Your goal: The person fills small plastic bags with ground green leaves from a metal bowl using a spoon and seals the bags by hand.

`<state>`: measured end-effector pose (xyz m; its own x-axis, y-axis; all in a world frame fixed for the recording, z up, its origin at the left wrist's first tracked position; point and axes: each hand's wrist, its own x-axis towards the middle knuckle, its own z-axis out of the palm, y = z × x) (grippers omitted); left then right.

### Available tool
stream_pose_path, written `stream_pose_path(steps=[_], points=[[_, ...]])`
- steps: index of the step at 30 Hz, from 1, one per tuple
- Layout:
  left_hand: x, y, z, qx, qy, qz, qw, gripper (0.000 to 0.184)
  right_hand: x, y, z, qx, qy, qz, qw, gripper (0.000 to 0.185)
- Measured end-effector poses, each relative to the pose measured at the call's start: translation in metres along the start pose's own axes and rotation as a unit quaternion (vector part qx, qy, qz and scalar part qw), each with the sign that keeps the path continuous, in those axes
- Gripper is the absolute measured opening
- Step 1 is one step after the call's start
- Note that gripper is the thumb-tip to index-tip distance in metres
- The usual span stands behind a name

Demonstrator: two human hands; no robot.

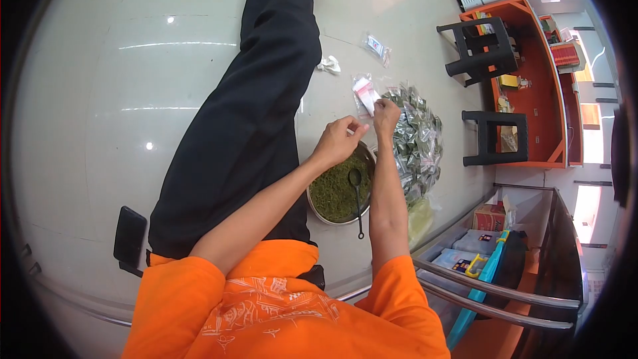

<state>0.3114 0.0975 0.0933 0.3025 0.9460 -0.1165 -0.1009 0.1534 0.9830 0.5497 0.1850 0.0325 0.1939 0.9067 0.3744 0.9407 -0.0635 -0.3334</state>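
Note:
My left hand (340,141) is over the far side of a metal bowl (337,223), its fingers pinched together; what they hold is too small to make out. Beside it, my right hand (386,118) is closed, fingertips at the edge of a clear packet (364,95) with white and red inside. Whether it grips the packet or a thin bag from it is unclear. Finely chopped green stuff (330,189) fills the bowl, and a black spoon (355,179) rests on it, handle over the rim. To the right lie many small clear bags (419,136) of green filling.
A crumpled white tissue (329,64) and another clear packet (377,46) lie on the tiled floor. My outstretched legs (246,113) are left of the bowl. Two dark stools (495,136) stand by an orange shelf (545,93). A phone (130,236) is at the left.

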Motion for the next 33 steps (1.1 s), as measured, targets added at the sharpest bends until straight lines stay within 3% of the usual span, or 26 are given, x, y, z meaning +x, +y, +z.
stream_pose_path(steps=[2, 8, 15, 17, 18, 20, 23, 33], points=[[0.0, 0.0, 0.001, 0.0, 0.005, -0.015, 1.0, 0.039, 0.003, -0.013, -0.016, 0.002, -0.034, 0.047, 0.998, 0.014], [0.0, -0.002, 0.001, 0.002, 0.001, -0.02, 1.0, 0.04, 0.01, -0.021, -0.028, -0.036, -0.098, 0.046, 0.993, 0.021], [0.004, -0.007, 0.002, -0.021, 0.015, -0.036, 0.999, 0.043, 0.003, -0.048, -0.056, -0.013, -0.089, 0.068, 0.994, 0.027], [0.007, -0.005, -0.001, -0.184, -0.002, -0.123, 0.975, 0.044, -0.017, -0.065, -0.074, 0.054, -0.043, -0.03, 0.997, 0.02], [0.007, -0.002, -0.003, -0.186, -0.001, -0.125, 0.975, 0.044, -0.029, -0.078, -0.085, 0.053, -0.047, -0.029, 0.997, 0.02], [0.005, 0.004, -0.006, -0.3, -0.007, -0.178, 0.937, 0.044, -0.057, -0.106, -0.106, 0.059, -0.034, -0.17, 0.983, 0.013], [0.005, -0.009, -0.003, -0.272, -0.068, -0.139, 0.95, 0.038, -0.089, -0.117, -0.127, 0.054, -0.067, -0.233, 0.969, 0.016], [-0.006, -0.004, -0.004, -0.199, -0.169, -0.123, 0.958, 0.025, -0.117, -0.109, -0.15, -0.002, -0.03, -0.214, 0.976, 0.023]])
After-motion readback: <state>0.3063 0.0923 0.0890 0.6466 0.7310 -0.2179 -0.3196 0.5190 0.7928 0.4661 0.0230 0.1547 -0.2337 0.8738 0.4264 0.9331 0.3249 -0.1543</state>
